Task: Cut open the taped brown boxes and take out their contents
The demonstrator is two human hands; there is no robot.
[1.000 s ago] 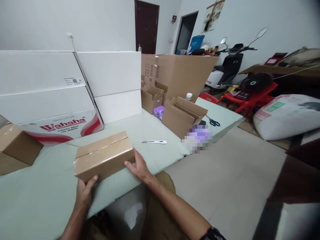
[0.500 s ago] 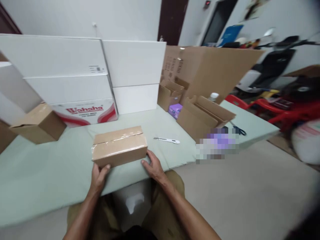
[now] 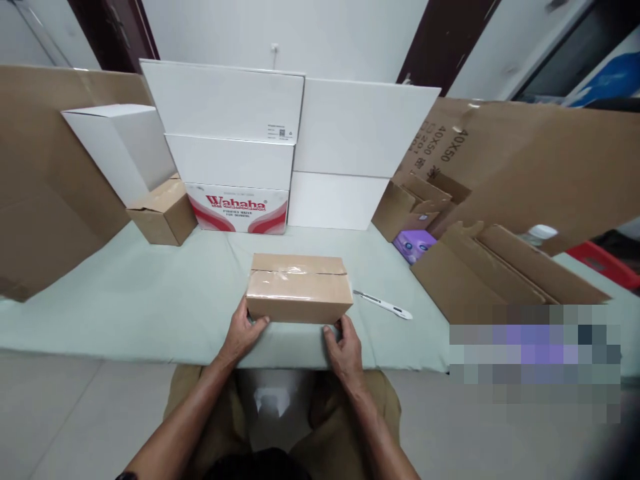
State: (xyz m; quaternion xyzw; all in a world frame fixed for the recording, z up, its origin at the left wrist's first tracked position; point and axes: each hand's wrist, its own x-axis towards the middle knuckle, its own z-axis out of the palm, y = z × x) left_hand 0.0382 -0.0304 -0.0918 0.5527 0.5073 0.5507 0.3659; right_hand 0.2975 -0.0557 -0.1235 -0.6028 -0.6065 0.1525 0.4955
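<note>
A taped brown cardboard box (image 3: pixel 300 290) lies flat in front of me, with shiny clear tape along its top seam. At its front left corner, my left hand (image 3: pixel 244 333) grips it, thumb along the front face and the other fingers round the side, partly hidden. My right hand (image 3: pixel 344 343) holds the front right corner likewise, thumb in front and fingertips at the side. Just right of the box rests a white utility knife (image 3: pixel 384 305), its blade end pointing at the box.
Behind stands a white Wahaba-like printed carton (image 3: pixel 240 208) with raised flaps. A small brown box (image 3: pixel 167 213) sits left. On the right are a purple pack (image 3: pixel 414 245), an open brown carton (image 3: pixel 480 267) and a white bottle cap (image 3: pixel 543 232). Cardboard panels (image 3: pixel 540 160) flank the green-covered table (image 3: pixel 125 307).
My view has swung left, so everything appears shifted right and the left cardboard panel now shows. Both hands stay at the box's front corners.
</note>
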